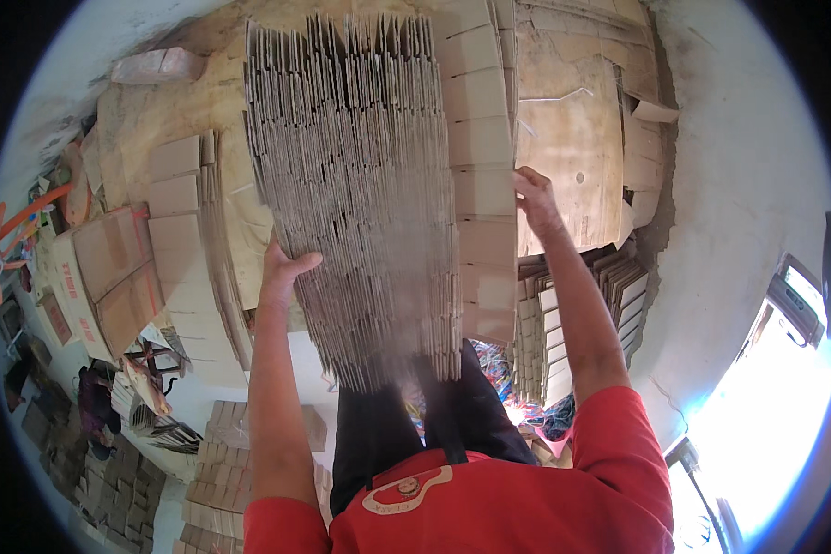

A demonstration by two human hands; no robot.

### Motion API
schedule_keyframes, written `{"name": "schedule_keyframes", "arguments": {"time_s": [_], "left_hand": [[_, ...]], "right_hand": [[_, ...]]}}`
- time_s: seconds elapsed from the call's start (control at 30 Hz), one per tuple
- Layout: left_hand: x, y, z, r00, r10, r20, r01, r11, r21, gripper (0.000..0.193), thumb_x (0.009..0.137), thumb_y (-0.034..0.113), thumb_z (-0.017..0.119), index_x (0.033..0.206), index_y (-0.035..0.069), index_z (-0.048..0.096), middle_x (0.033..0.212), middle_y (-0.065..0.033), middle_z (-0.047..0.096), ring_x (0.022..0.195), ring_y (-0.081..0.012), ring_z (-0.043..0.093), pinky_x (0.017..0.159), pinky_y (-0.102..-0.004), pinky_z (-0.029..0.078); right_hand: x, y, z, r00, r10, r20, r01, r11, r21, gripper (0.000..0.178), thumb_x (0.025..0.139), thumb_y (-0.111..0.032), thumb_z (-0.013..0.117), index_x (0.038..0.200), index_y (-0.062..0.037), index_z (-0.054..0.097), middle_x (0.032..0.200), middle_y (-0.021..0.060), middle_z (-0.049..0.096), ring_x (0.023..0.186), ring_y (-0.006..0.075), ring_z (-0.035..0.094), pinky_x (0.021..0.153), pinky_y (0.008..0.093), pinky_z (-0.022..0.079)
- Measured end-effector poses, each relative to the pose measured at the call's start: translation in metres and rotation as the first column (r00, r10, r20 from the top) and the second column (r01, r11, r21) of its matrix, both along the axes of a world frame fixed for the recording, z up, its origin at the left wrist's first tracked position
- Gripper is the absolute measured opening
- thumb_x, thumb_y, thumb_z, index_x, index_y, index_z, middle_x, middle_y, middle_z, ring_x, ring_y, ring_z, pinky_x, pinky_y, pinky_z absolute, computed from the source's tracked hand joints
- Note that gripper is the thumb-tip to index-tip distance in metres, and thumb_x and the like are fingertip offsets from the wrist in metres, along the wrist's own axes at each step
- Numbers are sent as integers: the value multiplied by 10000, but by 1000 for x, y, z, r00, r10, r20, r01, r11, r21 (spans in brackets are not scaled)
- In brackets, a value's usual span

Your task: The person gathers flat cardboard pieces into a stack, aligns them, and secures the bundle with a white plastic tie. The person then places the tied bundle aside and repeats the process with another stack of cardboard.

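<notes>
A long stack of folded cardboard dividers [360, 166] stretches in front of me, its many thin edges facing up and its near end by my legs. My left hand [289, 267] grips the stack's left side, thumb over the top edges and the other fingers mostly hidden. Flat along the right side lies a slotted cardboard strip [483, 175]. Its outer edge is pinched by my right hand [536, 199], whose fingertips are partly hidden. Part of the stack's near half looks smeared.
A wooden board [572, 138] lies beneath. More dividers stand at the left [177, 212] and lower right [563, 323]. A large carton [111, 277], an orange fan [9, 245] and cardboard bundles [217, 471] are at the left. A pale wall [739, 157] rises at the right.
</notes>
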State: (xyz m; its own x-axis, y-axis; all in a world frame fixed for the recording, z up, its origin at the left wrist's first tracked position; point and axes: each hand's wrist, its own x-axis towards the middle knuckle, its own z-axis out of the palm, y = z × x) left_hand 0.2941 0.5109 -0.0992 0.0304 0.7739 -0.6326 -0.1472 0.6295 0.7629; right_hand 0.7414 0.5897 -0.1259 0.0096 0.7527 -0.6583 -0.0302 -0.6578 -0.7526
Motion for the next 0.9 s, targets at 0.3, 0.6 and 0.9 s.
{"name": "schedule_keyframes", "arguments": {"time_s": [0.3, 0.6, 0.9], "left_hand": [[6, 0, 0, 887, 413, 204, -406, 910, -78, 644, 935, 483, 483, 1452, 145, 303, 1404, -99, 408, 1273, -277, 407, 1024, -448, 385], [-24, -11, -21, 828, 529, 187, -510, 849, -139, 687, 905, 471, 521, 1439, 86, 322, 1380, -107, 444, 1232, -263, 454, 1020, -417, 384], [-6, 11, -51, 909, 416, 1, -369, 809, -458, 645, 931, 521, 301, 1339, 45, 454, 1248, -164, 563, 1095, -323, 565, 895, -480, 475]], "right_hand": [[-137, -9, 33, 689, 267, 674, -516, 833, 198, 1013, 668, -256, 814, 1427, 49, 216, 1217, 231, 550, 1130, 291, 557, 980, 369, 429], [-142, 7, 46, 988, 77, -133, -85, 995, -52, 917, 754, -378, 742, 1417, 53, 275, 1337, 220, 470, 1229, 268, 477, 1010, 339, 372], [-116, 3, -102, 738, 183, 649, -435, 864, 252, 342, 847, -221, 553, 1118, -13, 562, 910, 174, 594, 846, 328, 589, 696, 406, 490]]}}
